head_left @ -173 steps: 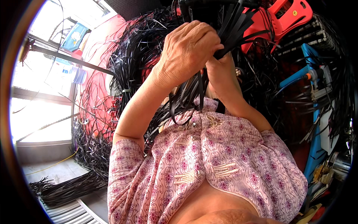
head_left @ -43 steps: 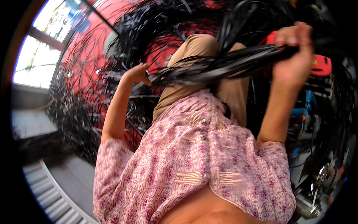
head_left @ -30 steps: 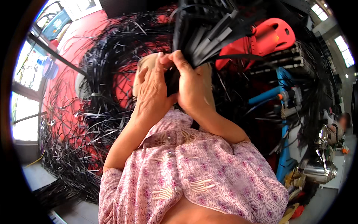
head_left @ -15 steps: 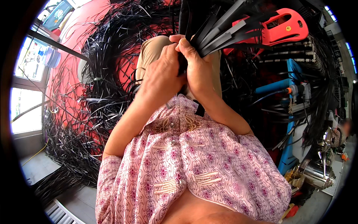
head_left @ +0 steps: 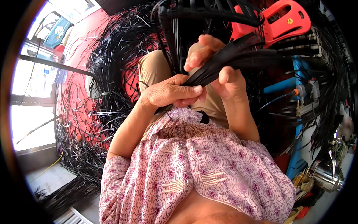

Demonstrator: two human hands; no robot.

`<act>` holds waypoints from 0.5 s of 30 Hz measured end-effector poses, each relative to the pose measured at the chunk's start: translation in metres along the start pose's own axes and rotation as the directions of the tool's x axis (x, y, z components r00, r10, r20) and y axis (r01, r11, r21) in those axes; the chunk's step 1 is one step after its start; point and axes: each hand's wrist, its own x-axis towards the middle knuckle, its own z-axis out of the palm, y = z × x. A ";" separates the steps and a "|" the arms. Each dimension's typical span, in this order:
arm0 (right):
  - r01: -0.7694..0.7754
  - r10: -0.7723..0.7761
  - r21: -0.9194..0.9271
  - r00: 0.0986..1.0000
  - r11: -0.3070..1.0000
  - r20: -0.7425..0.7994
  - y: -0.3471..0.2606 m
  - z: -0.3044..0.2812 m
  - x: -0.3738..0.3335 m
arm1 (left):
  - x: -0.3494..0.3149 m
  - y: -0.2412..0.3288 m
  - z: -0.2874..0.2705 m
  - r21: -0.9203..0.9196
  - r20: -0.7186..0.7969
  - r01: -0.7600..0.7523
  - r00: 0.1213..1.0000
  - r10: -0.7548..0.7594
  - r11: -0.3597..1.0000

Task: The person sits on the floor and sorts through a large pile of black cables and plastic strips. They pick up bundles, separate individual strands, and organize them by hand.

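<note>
A bundle of flat black strips (head_left: pixel 212 69) runs slantwise over my lap, fanning out to the upper right. My left hand (head_left: pixel 171 91) is closed round its lower end, thumb on top. Beside the bundle is my right hand (head_left: pixel 231 84), fingers and thumb spread apart; the strips pass between them and hide part of the palm. Past my knees stands a black frame-like piece with strips across it (head_left: pixel 209 14), partly cut off by the picture's top.
Heaps of loose black strips (head_left: pixel 108 74) cover the red floor (head_left: pixel 74 93) on the left. At the upper right is a red plastic chair (head_left: pixel 287 24). Right of me are a blue frame (head_left: pixel 279 86) with a cable fitting and a shiny metal pot (head_left: pixel 326 173).
My hands were close together round the strips; now the right has opened and moved right. The bundle has swung lower and flatter, and the black frame-like piece shows more at the top.
</note>
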 end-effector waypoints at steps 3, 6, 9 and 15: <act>0.002 0.005 0.083 0.996 0.997 -0.091 -0.002 -0.006 0.001 | 0.020 -0.011 -0.002 -0.093 0.054 0.015 0.998 -0.010 0.996; 0.003 0.025 0.084 0.941 0.996 -0.339 -0.001 -0.017 0.000 | 0.034 -0.011 -0.005 -0.016 -0.001 0.052 0.999 -0.052 0.999; -0.032 0.027 0.001 0.820 0.999 -0.572 0.003 -0.018 0.001 | 0.046 -0.017 -0.010 0.051 -0.034 0.045 0.998 -0.043 0.998; -0.050 -0.119 -0.300 0.846 0.953 -0.519 -0.007 -0.041 0.001 | 0.059 -0.017 -0.013 -0.152 -0.024 0.031 0.999 -0.035 0.988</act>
